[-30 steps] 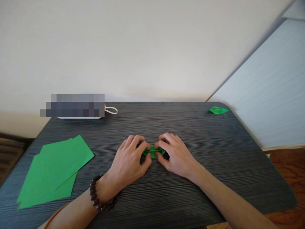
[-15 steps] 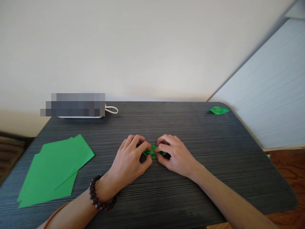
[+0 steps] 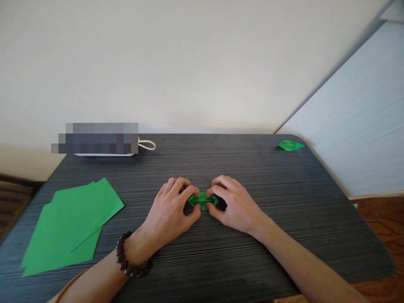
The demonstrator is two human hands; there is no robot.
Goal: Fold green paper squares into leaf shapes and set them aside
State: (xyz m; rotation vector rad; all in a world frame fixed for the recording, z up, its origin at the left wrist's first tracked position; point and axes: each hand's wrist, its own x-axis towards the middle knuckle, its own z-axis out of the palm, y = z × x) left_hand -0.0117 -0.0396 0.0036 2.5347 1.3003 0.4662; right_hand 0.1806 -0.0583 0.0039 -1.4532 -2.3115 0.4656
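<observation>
Head view: both hands, left hand (image 3: 172, 212) and right hand (image 3: 235, 206), stayed pinched on the folded green paper (image 3: 203, 199), barely shifting; folding looked mid-crease.

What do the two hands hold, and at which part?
A small folded green paper, low on the table: left hand pinches its left end, right hand its right end.

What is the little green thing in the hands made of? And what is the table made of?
The little green piece, pinched between the left hand and the right hand, looks like thin matte paper: it holds sharp folds. The table looks like dark board with a fine striped, wood-grain finish, probably laminate, though that cannot be told for sure.
</observation>
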